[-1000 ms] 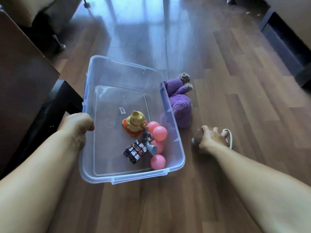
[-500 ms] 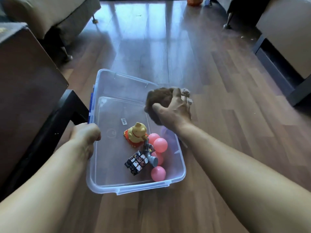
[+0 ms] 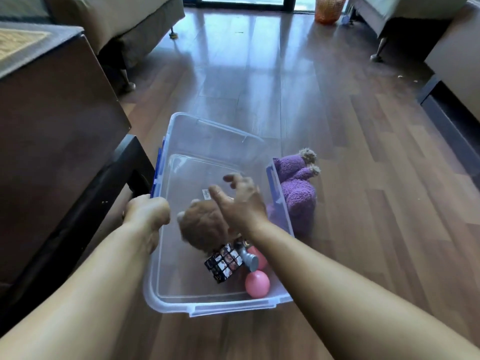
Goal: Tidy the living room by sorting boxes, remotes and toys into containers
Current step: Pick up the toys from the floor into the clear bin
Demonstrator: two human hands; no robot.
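Note:
A clear plastic bin point(image 3: 207, 131) with blue latches sits on the wood floor. My left hand point(image 3: 146, 213) grips its left rim. My right hand point(image 3: 240, 201) hovers over the bin with fingers spread and nothing in it. Just below it a brown plush toy point(image 3: 202, 229) lies inside the bin, covering the yellow toy. Also in the bin are a picture cube point(image 3: 224, 265), a grey toy point(image 3: 248, 258) and pink balls point(image 3: 257, 283). A purple plush toy point(image 3: 298, 188) lies on the floor against the bin's right wall.
A dark low table point(image 3: 52, 141) stands close on the left. Sofas point(image 3: 117, 19) are at the back left and back right, with a dark-based cabinet point(image 3: 452, 126) on the right. An orange basket point(image 3: 328, 9) stands far back. Open wood floor stretches ahead.
My right hand picked the brown plush off the floor, carried it over the bin and let it go; it now lies inside. My left hand kept its grip on the rim.

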